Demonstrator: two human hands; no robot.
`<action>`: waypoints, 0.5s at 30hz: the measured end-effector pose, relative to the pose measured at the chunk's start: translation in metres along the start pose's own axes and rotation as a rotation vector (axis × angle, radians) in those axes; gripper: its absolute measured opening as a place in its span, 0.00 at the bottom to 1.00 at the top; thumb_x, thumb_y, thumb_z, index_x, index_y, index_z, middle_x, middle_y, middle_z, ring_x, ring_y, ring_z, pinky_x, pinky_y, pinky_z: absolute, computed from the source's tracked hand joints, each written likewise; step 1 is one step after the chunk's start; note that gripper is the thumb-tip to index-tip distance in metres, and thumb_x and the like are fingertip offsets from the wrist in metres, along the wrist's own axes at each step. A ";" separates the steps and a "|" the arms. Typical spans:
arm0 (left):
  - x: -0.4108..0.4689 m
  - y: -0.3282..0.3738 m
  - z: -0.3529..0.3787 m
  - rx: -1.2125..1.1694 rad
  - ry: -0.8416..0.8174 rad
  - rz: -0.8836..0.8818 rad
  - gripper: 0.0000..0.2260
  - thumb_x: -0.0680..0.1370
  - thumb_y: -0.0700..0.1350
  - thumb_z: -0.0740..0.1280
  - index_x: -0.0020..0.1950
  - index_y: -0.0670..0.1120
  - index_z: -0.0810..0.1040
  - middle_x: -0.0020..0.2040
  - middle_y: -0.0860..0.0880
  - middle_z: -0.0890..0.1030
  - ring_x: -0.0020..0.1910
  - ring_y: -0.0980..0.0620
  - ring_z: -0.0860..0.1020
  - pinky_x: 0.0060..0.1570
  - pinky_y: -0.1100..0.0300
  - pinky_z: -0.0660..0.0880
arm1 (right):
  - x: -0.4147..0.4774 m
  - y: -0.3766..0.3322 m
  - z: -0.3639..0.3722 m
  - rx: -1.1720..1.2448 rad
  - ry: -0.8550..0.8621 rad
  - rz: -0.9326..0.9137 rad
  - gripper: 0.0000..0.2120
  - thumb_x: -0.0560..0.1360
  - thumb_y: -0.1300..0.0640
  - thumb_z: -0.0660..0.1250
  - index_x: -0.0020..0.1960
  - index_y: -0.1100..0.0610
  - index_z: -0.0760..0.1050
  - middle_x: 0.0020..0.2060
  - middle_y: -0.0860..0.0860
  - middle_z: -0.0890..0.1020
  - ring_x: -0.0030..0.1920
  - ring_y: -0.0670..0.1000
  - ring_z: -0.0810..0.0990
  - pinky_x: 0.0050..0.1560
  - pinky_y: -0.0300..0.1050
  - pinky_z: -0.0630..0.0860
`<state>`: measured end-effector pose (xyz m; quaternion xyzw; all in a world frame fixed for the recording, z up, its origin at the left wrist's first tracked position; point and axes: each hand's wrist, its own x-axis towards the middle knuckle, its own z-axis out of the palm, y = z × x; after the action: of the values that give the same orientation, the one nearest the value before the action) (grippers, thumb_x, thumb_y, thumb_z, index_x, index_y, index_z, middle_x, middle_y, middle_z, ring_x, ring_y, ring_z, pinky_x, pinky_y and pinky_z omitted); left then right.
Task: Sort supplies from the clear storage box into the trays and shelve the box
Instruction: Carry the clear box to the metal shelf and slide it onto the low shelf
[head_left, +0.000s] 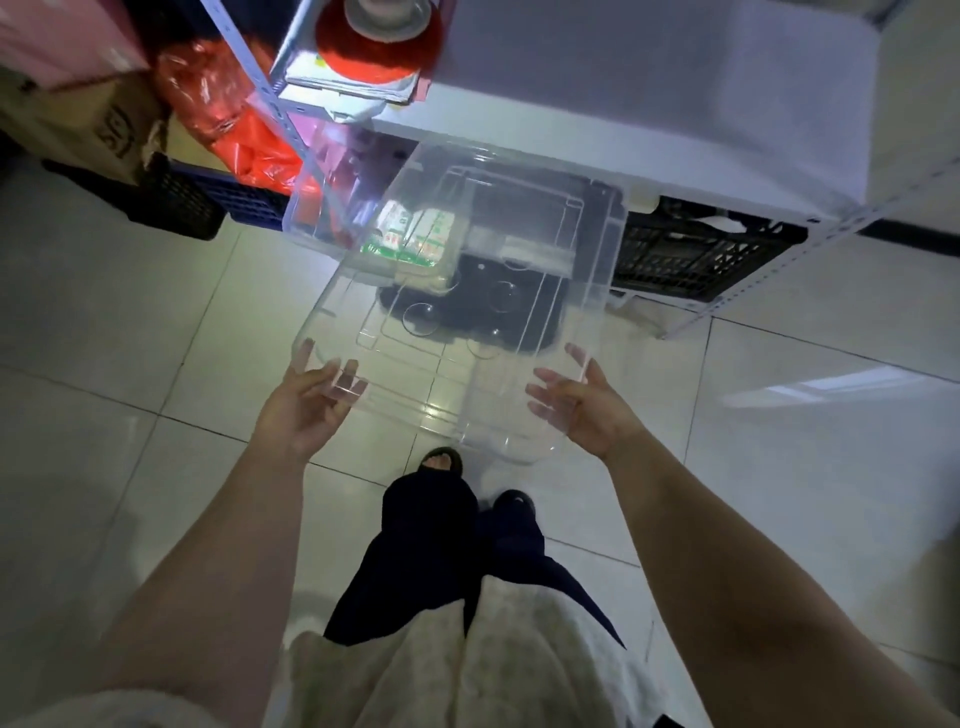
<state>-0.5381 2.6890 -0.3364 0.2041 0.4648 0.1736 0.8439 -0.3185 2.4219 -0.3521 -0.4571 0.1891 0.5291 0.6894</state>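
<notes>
**Shelving the clear box.** The box (457, 332), apparently empty, is held off the floor and tilted. Its far end lies just under the front edge of the white shelf (649, 104) and its near end points away from the shelf, toward the person.

The left grip (311, 395) and right grip (576, 402) (bare hands) are each spread apart, fingers nearly straight. They press on the box's two near corners, and neither wraps the rim.

Seen through the clear walls, below the shelf, are green-and-white packets (410, 234) and a black tray (483, 306). A black crate (691, 260) sits under the shelf's right end.

Sorting appears complete. The step in hand is judged to be sliding the box into the space below the shelf. To do it well:

- Keep even inward pressure from both palms so the smooth plastic does not slip.
- Level the box before it passes the shelf's edge.
- Steer it left of the crate.
- Set it down without nudging the packets.
</notes>
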 end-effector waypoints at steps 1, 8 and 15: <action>0.000 0.008 -0.004 0.012 -0.006 -0.023 0.16 0.76 0.35 0.62 0.55 0.55 0.75 0.46 0.48 0.80 0.51 0.47 0.80 0.58 0.50 0.76 | 0.002 -0.007 0.006 -0.036 -0.019 -0.008 0.33 0.73 0.74 0.63 0.71 0.49 0.61 0.50 0.59 0.82 0.47 0.61 0.82 0.50 0.57 0.80; 0.017 0.074 -0.016 0.192 -0.032 -0.128 0.08 0.77 0.43 0.64 0.52 0.53 0.78 0.47 0.48 0.81 0.43 0.49 0.81 0.43 0.56 0.79 | 0.019 -0.029 0.045 -0.180 -0.048 0.037 0.33 0.73 0.72 0.63 0.71 0.47 0.62 0.51 0.59 0.83 0.47 0.59 0.83 0.46 0.53 0.80; 0.058 0.139 -0.054 0.302 -0.131 -0.173 0.12 0.81 0.40 0.58 0.58 0.54 0.74 0.43 0.48 0.83 0.40 0.50 0.83 0.45 0.55 0.81 | 0.057 -0.003 0.108 -0.229 0.062 -0.004 0.34 0.73 0.71 0.66 0.74 0.53 0.58 0.57 0.59 0.80 0.51 0.57 0.83 0.48 0.51 0.80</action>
<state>-0.5691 2.8453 -0.3333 0.2983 0.4454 0.0150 0.8440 -0.3189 2.5434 -0.3373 -0.5494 0.1477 0.5316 0.6275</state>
